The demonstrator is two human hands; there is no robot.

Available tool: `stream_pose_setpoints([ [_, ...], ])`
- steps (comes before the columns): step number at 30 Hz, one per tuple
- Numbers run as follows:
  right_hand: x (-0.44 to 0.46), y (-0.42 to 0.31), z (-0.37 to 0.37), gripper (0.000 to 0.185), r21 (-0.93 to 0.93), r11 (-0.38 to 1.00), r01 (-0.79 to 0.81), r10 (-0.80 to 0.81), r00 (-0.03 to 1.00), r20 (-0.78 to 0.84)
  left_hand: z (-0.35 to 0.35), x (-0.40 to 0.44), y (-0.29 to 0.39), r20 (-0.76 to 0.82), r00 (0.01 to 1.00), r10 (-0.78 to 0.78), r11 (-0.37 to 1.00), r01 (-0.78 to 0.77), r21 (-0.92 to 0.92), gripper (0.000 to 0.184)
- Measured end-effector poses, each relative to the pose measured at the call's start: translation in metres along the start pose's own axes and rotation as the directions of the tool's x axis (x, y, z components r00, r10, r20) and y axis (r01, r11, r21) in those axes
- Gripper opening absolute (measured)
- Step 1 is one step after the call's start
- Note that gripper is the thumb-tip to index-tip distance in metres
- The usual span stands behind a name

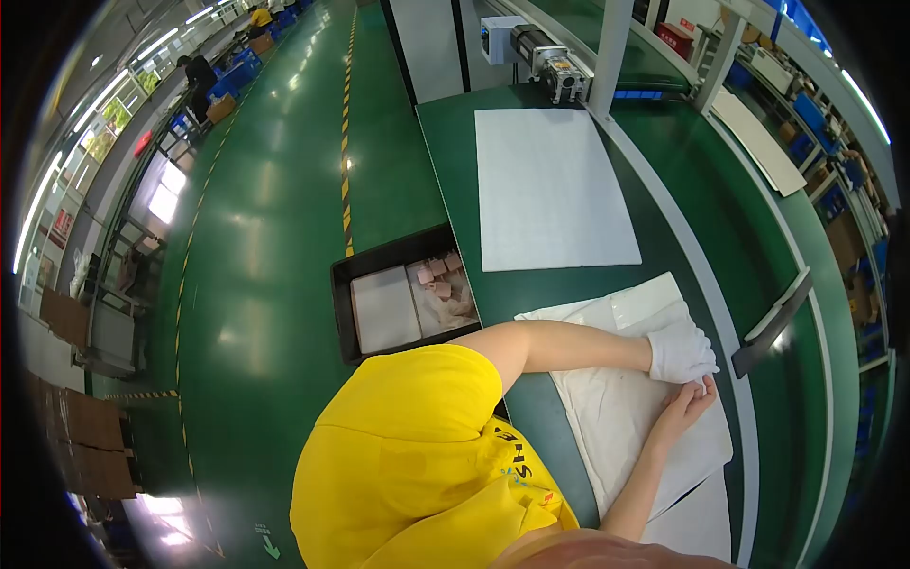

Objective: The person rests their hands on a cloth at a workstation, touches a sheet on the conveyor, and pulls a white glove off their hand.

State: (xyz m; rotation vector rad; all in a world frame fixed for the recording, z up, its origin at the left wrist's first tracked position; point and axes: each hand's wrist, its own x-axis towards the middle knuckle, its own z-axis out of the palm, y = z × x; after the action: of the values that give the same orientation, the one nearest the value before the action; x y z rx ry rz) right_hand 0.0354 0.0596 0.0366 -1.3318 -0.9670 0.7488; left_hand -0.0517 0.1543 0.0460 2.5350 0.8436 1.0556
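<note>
A white glove covers my left hand (681,355), whose fingers are bent together over the white bag. Just below it, my bare right hand (687,408) has its fingertips closed against the gloved fingers. A bit of white material shows between the two hands, too small to make out. Under both hands a creased white bag (607,408) lies on the green work surface (550,417). Beyond it a flat white sheet (555,190) rests on the same surface.
A black bin (343,313) with a grey-white panel and pink blocks stands left of the work surface. A motor unit (545,57) is at the far end. A curved grey rail (697,256) and a dark bracket (773,327) are on the right. People work far off at upper left.
</note>
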Motion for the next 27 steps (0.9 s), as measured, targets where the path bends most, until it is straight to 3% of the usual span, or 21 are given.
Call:
stream_pose_setpoints([
  [8, 0.0, -0.001, 0.0, 0.022, 0.012, 1.0, -0.019, 0.019, 1.0, 0.012, 0.003, -0.001, -0.002, -0.062, 0.998, 0.029, 1.0, -0.029, 0.006, 0.029],
  [27, 0.001, 0.002, 0.0, 0.022, -0.002, 0.999, 0.032, -0.032, 0.999, 0.001, 0.001, 0.0, 0.001, -0.015, 1.0, 0.015, 1.0, -0.015, 0.007, 0.031],
])
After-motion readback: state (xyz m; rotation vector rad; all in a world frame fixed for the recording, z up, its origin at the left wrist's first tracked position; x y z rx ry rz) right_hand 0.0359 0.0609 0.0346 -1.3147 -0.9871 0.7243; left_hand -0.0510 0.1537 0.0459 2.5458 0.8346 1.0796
